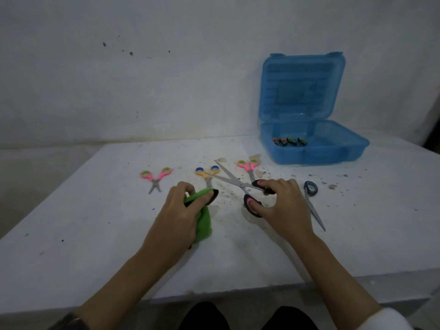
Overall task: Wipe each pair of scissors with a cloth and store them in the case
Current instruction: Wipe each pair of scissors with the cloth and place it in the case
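White table (95,222): open scissors (232,181) in right hand (283,206), cloth (203,220) in left hand (181,210)

Case (316,156) at the rear right of the worktop (95,234), two pairs of scissors (289,141) inside; further scissors (155,179) ranged before it, leftward.

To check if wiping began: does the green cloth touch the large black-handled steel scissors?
Apart. Head view shows bare table between green cloth and black-handled scissors.

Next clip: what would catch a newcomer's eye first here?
The open blue translucent plastic case stands at back right, with some scissors handles already inside. In front, the right hand grips large black-handled scissors, blades spread, while the left hand holds a bright green cloth.
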